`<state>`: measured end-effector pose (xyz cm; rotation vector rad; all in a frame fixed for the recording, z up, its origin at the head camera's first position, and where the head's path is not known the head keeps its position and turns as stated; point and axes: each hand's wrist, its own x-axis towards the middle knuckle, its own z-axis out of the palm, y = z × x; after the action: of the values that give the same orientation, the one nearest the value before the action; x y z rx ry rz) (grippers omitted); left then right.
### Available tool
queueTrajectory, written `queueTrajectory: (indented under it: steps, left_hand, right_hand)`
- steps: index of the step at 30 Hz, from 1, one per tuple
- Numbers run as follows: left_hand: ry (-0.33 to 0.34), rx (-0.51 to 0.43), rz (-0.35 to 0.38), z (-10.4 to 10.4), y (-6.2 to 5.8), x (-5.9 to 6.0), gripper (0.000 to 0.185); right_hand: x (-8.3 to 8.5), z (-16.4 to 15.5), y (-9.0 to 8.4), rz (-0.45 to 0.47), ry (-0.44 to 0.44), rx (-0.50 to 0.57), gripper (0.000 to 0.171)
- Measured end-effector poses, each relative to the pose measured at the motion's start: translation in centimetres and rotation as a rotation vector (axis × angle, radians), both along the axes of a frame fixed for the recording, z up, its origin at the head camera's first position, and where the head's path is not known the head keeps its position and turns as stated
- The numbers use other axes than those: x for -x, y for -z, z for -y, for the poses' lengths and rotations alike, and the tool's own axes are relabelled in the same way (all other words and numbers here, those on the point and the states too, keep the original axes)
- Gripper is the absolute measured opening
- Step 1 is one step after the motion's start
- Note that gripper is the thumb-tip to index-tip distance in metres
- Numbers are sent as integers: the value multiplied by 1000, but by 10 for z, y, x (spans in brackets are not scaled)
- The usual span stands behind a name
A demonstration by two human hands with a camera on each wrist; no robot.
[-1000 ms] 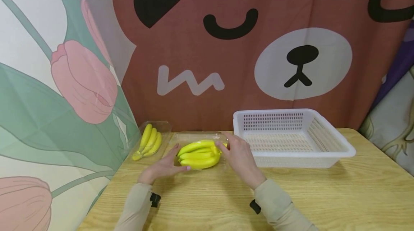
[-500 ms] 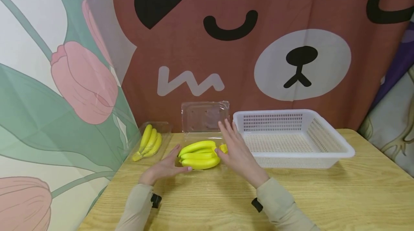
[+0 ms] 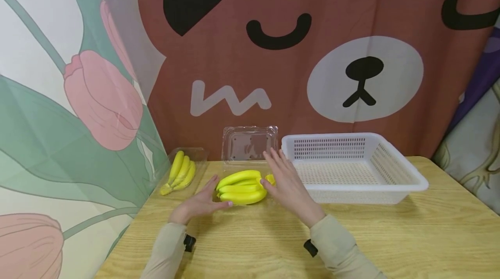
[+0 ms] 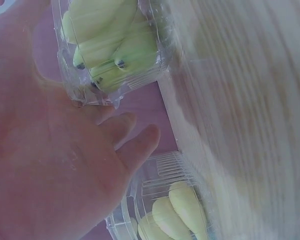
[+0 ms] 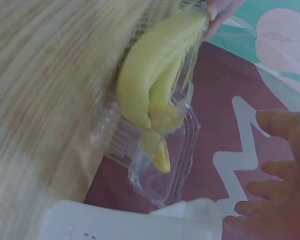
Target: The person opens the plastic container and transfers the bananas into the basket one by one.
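Since a second ago the clear lid (image 3: 250,143) is standing open behind the bananas (image 3: 242,187), which are lying uncovered mid-counter. Left hand (image 3: 199,204) is touching their near-left edge with relaxed fingers, right hand (image 3: 287,185) is hovering spread beside them; the white basket (image 3: 394,183) is waiting, nothing in it.

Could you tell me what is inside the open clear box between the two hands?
A bunch of yellow bananas lies in the open clear box, whose lid stands up behind it. The box floor under the bananas is covered from view.

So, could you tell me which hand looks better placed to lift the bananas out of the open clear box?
Probably the right hand: it touches the bananas at the stem end, nearest the white basket. The left hand steadies the box front.
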<state>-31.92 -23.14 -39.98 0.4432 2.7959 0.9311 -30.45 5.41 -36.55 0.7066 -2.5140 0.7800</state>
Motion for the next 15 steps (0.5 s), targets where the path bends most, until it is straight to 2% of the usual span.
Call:
queueTrajectory:
  steps: [8,15]
  left_hand:
    - [-16,12,8,-1,0,0,106]
    - [-19,13,17,-1,0,1,106]
  right_hand:
    - [1,10,5,4,-48,-51,72]
    - [7,22,10,28,-54,-104,69]
